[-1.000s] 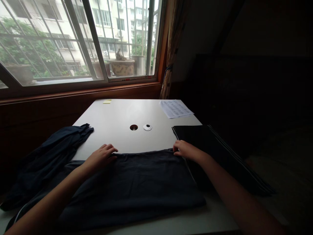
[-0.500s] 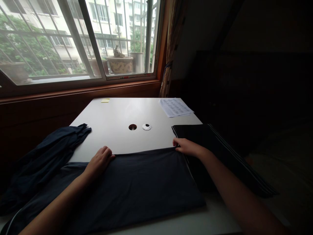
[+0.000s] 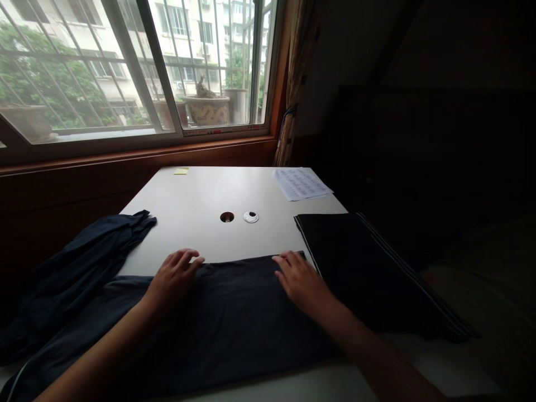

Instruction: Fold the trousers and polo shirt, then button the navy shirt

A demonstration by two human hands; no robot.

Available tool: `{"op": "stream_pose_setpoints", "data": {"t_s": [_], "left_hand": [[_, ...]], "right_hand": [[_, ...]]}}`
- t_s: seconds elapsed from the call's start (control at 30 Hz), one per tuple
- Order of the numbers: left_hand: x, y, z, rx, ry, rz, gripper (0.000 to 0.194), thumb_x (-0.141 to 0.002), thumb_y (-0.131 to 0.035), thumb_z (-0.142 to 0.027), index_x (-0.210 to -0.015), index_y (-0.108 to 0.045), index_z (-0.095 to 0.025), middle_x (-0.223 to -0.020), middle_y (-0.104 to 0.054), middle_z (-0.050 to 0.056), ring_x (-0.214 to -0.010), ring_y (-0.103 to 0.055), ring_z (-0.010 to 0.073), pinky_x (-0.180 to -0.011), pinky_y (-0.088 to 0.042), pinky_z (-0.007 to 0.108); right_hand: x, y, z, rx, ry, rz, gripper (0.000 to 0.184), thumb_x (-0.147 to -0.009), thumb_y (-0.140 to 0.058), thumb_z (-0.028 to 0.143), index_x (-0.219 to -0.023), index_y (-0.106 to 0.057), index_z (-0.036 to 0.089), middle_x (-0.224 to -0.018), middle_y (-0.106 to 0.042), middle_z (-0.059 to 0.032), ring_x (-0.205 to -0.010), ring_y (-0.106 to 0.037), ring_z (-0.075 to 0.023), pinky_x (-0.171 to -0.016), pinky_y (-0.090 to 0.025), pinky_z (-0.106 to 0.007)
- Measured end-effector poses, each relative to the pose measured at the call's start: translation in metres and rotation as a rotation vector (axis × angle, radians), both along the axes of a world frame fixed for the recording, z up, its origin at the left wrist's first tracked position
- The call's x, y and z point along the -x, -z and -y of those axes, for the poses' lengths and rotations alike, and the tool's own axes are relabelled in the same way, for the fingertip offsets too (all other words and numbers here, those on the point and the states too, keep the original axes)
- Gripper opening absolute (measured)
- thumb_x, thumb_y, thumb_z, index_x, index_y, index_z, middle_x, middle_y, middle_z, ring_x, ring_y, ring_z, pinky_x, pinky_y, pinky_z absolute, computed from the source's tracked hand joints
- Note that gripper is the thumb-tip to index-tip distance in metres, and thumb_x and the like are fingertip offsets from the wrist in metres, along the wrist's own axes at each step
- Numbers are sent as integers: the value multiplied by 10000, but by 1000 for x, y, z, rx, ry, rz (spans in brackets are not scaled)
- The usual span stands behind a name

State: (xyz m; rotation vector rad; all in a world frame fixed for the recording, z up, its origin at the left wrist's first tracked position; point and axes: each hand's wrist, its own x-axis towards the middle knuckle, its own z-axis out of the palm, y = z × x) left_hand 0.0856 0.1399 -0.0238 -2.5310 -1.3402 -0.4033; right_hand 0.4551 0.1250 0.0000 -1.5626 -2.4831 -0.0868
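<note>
A dark navy garment (image 3: 243, 312), which looks like a pair of trousers, lies spread flat across the near part of the white table (image 3: 196, 195). Thin white piping shows at its lower left corner. Over its far edge, on the left, is my left hand (image 3: 176, 273), its thumb and fingers apart with no cloth between them. My right hand (image 3: 299, 279) hovers at or lightly touches the cloth near its far right corner, fingers spread. To the right lies a folded black garment (image 3: 355, 268) with white stripes, and its left edge sits close beside the navy cloth.
A crumpled navy cloth (image 3: 87, 262) hangs over the table's left edge. Farther back are a round hole (image 3: 226, 217), its loose white cover (image 3: 251, 216), a yellow sticky note (image 3: 181, 171) and printed sheets (image 3: 301, 184). A barred window (image 3: 167, 72) stands behind the table.
Both hands have let go of the garment's far edge, and their fingers have opened. My right hand has moved left from the corner; my left hand has stayed near its place.
</note>
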Motion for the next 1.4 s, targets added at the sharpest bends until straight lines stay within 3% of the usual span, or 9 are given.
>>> {"op": "stream_pose_setpoints", "data": {"t_s": [0.07,0.17,0.33,0.5,0.7,1.0,1.1,1.27,1.4], "left_hand": [[-22,-4,14,23,93,-32,410,-960,-443,-123,-1322,-590,-248,-1365,-588,88,-1324,-481,293,-1090,-417,481],[-50,5,30,69,188,-63,481,-1012,-445,-326,-1490,-438,-267,-1532,-468,55,-1449,-360,275,-1203,-271,495],[-49,28,26,147,145,-45,627,-1017,-380,-527,-1580,-236,-293,-1622,-314,29,-1497,-283,241,-1244,-147,459],[-16,29,11,200,31,-41,599,-1023,-360,-523,-1575,-224,-336,-1627,-291,16,-1505,-264,245,-1240,-127,490],[33,31,2,302,-97,-12,601,-1027,-324,-536,-1577,-220,-318,-1637,-256,40,-1525,-192,278,-1207,-172,574],[149,37,-1,266,-272,29,562,-1027,-273,-489,-1529,-375,-258,-1630,-295,71,-1521,-205,295,-1198,-202,581],[181,31,6,210,-238,70,589,-1005,-314,-523,-1483,-434,-200,-1599,-351,113,-1501,-255,311,-1198,-242,547],[196,14,21,167,-215,137,501,-928,-454,-627,-1167,-661,-239,-1302,-598,85,-1211,-551,297,-1073,-430,455],[195,6,26,335,-184,174,485,-858,-535,-664,-1051,-708,-254,-1055,-674,61,-976,-607,254,-917,-509,377]], "right_hand": [[20,13,17,27,-156,-52,470,-1008,-462,348,-1458,-468,213,-1501,-471,-118,-1355,-451,-279,-1114,-408,-436],[36,34,25,71,-285,-75,588,-1010,-449,448,-1538,-359,207,-1625,-299,-93,-1483,-284,-272,-1209,-266,-494],[25,51,11,141,-129,-64,667,-1008,-384,538,-1572,-292,193,-1648,-216,-81,-1522,-192,-253,-1236,-186,-487],[5,54,8,139,49,-24,704,-1010,-322,574,-1579,-267,163,-1654,-160,-90,-1531,-158,-252,-1242,-139,-494],[-6,62,11,94,130,-9,743,-1002,-283,618,-1576,-276,145,-1653,-148,-113,-1533,-138,-265,-1237,-155,-499],[-8,68,10,72,133,2,783,-999,-263,632,-1564,-293,91,-1654,-155,-133,-1534,-136,-265,-1246,-144,-465],[-9,69,9,74,135,3,782,-997,-260,637,-1567,-286,103,-1655,-158,-126,-1533,-140,-261,-1247,-140,-465],[-11,69,10,75,137,12,771,-999,-245,639,-1568,-295,121,-1651,-178,-115,-1531,-155,-249,-1245,-154,-453],[-12,70,11,56,124,27,755,-1000,-251,631,-1575,-282,142,-1651,-175,-103,-1530,-160,-245,-1242,-166,-451]]}}
